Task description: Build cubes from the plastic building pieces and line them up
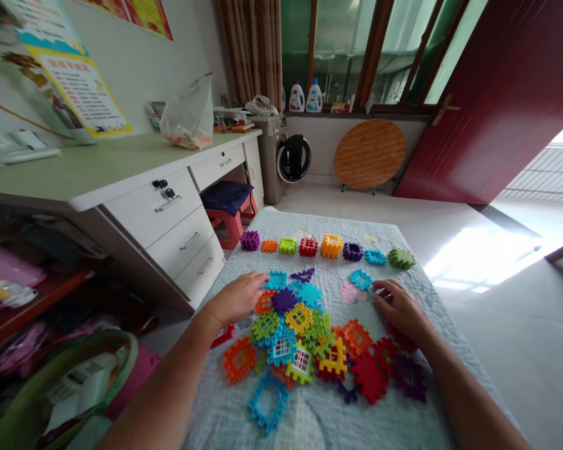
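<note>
The left hand's fingertips are at a blue square's edge, on the far side of the heap of plastic tiles. The right hand is just beside a blue frame, right of the heap's far end. I cannot tell whether either grips. Coloured stacks line the surface beyond the heap.

left hand: palm down, fingers angled inward | right hand: palm down, fingers bent | forearms: bare, apart

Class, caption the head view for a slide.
Left hand and right hand at blue tiles, near a jumbled pile and a colour-sorted row.
</note>
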{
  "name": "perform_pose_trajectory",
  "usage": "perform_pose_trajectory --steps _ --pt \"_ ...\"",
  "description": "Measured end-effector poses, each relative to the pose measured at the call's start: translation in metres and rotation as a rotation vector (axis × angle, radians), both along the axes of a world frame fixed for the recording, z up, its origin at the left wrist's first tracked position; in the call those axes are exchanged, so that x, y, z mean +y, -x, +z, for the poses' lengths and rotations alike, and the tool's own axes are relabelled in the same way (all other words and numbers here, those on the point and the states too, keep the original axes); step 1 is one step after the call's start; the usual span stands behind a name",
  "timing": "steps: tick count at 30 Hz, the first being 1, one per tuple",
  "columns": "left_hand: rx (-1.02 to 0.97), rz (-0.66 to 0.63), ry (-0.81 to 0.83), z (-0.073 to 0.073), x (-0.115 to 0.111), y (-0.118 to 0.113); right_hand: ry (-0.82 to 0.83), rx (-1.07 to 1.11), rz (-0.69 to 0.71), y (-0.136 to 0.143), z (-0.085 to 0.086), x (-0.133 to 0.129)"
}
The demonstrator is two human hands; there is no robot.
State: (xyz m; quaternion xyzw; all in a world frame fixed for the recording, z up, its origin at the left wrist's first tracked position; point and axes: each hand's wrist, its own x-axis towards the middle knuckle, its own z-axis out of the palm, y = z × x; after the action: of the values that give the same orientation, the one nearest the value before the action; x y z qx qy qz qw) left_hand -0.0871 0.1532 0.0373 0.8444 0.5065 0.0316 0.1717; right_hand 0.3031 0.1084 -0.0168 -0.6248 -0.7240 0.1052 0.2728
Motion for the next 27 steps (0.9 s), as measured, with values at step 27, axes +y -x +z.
perform_pose_trajectory --steps 27 --pt "-0.402 0.028 0.019 -0.013 -0.007 -0.013 0.128 0.035 0.352 0.041 0.041 -0.021"
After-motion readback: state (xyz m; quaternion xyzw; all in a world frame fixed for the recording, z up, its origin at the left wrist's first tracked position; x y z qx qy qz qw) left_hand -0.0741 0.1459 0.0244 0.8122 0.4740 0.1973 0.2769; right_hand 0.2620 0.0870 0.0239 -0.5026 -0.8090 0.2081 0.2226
